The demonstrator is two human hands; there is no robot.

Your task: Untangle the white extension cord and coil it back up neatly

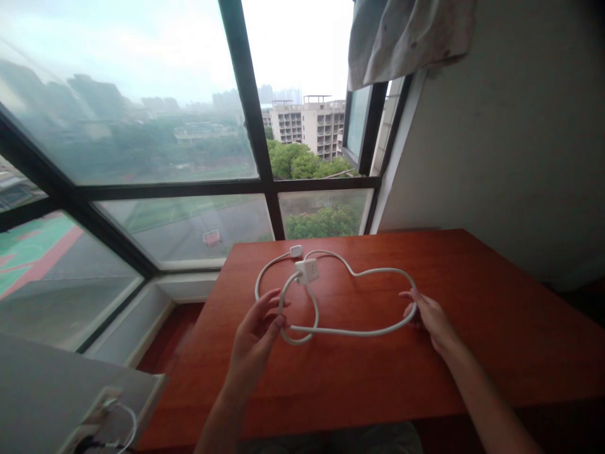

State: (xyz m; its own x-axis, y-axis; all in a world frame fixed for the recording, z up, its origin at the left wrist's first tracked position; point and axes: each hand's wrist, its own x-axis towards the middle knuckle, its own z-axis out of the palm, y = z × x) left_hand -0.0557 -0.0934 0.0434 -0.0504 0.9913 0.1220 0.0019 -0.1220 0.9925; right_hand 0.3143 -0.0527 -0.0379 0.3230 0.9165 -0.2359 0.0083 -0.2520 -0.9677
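A white extension cord [352, 332] is looped over a reddish-brown wooden table [482, 284]. My left hand [255, 329] pinches the cord between thumb and fingers, just below its white socket block [309, 270]. This block seems to be raised a little above the tabletop, with its slots facing up and to the right. Behind it, towards the far edge, lies the white plug [295, 251]. At the right end of the large loop, my right hand [430, 317] has its thumb and fingers closed around the cord. Part of its fingers is hidden behind the cord.
Dark-framed windows [189, 187] rise behind and left of the table. A grey wall [491, 139] stands on the right, and a curtain [406, 38] hangs above. At the lower left, a wall outlet [101, 403] has cables plugged in.
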